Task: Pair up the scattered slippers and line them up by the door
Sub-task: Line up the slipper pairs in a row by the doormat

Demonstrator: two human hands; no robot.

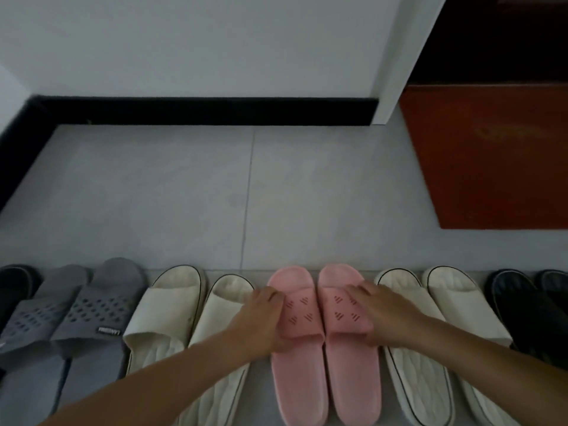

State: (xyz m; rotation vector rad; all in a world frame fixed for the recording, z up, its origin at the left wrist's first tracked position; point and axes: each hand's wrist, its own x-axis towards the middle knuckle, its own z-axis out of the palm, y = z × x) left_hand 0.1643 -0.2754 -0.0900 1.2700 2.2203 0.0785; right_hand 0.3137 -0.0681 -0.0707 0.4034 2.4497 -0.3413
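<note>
Underfoot: grey tiled floor (184,195), one grout line running away from the camera.
Wall: white wall (199,41) at the far side, with a black skirting (199,111) along its foot.
Mat: red mat (491,155) on the floor at upper right, well apart from the slippers.
Row: slippers side by side along the near edge of the view, toes pointing toward the wall.
Row order, left to right: black slipper (12,284) cut off by the edge, grey pair (76,302), cream pair (172,305), pink pair, second cream pair (408,379), black pair (522,309).
Pink pair: left pink slipper (295,379) and right pink slipper (350,379), middle of the row, touching each other, flat on the floor.
Left hand (264,321): on the outer side of the left pink slipper's strap, fingers curled over the strap edge, thumb at its rear edge.
Right hand (381,315): on the outer side of the right pink slipper's strap, fingers bent over the top, thumb tucked at the rear edge.
</note>
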